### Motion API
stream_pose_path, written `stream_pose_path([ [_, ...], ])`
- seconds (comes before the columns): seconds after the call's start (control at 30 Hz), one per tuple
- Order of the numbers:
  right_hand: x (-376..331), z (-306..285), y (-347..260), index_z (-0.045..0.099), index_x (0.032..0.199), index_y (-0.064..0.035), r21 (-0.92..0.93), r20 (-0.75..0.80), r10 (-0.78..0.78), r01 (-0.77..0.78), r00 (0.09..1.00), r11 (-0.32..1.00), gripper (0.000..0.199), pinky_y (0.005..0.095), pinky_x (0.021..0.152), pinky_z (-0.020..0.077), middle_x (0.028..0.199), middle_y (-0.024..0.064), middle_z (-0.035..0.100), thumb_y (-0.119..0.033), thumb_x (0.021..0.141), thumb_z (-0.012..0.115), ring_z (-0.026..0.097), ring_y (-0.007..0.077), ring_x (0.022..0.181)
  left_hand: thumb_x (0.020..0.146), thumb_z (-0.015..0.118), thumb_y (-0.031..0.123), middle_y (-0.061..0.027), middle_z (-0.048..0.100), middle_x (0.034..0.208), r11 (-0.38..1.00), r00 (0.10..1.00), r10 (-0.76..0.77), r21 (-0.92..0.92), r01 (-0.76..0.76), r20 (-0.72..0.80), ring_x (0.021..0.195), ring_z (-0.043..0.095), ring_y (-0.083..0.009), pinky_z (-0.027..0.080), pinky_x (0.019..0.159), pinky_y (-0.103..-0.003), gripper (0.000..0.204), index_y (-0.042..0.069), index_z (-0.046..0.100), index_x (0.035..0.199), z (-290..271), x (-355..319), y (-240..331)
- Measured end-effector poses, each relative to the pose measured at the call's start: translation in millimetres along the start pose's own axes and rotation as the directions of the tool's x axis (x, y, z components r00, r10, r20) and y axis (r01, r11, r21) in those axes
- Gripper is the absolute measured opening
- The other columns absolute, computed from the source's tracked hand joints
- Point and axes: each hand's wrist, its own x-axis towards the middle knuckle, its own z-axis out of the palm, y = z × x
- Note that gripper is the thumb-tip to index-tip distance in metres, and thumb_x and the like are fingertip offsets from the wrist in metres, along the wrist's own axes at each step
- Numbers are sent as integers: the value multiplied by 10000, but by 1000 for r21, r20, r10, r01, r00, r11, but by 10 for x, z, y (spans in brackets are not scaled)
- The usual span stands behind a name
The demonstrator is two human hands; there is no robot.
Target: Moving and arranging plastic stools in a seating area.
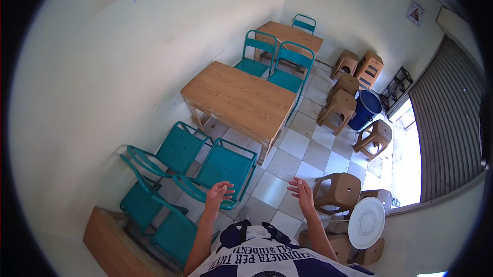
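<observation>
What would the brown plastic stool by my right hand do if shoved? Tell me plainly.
The brown plastic stool looks hollow moulded with cut-outs, so probably light. On the smooth checkered floor tiles it would likely slide; a high push might tip it. The right hand hovers beside it, open.

Teal metal chairs [226, 166], brown plastic stools [337, 191], checkered grey-and-white floor [295, 146], blue bucket [365, 108].
</observation>
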Motion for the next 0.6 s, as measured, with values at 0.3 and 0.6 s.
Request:
stream_pose_path([
  [0.3, 219, 42, -91, 526, 1347, -65, 51, -54, 21, -18, 998, 999, 479, 311, 866, 480, 1223, 84, 654, -424, 1057, 401, 651, 185, 1067, 1018, 538, 279, -132, 635, 1208, 999, 997, -18, 37, 15, 80, 1052, 651, -239, 538, 851, -366, 327, 41, 558, 1241, 113, 488, 252],
  [0.6, 444, 18, -17, 531, 1340, -66, 92, -203, 49, -30, 978, 995, 489, 327, 860, 491, 1216, 81, 661, -441, 1052, 403, 654, 183, 1065, 1011, 555, 251, -114, 654, 1200, 988, 970, -148, 66, 138, 192, 1040, 658, -217, 529, 852, -341, 296, 43, 577, 1220, 149, 893, 79],
])
